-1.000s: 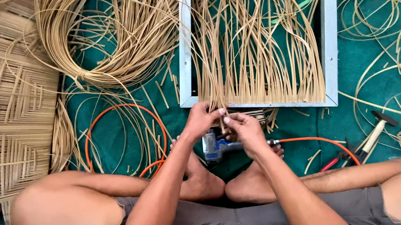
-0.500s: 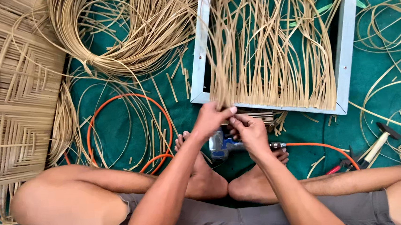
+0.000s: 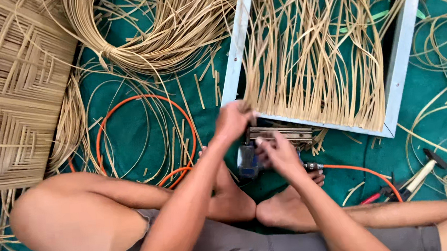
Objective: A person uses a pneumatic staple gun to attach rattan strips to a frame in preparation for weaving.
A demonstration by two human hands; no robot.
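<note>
Both hands motion-blurred; right hand [image 3: 280, 155] covers blue air tool [image 3: 247, 163]; white frame [image 3: 395, 71] cut by top edge.

Loose tan cane strips [image 3: 314, 67] hang across a pale rectangular frame [image 3: 236, 46] lying flat on green cloth. A blue pneumatic stapler [image 3: 247, 163] sits just below the frame's near corner, an orange hose [image 3: 363, 171] running from it.

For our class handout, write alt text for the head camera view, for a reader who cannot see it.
Seen from above, a person sits cross-legged on a green mat, left hand on cane strips hanging over a pale rectangular frame, right hand at a pneumatic stapler fed by an orange hose. A woven cane panel, a cane coil and a hammer lie nearby.
</note>
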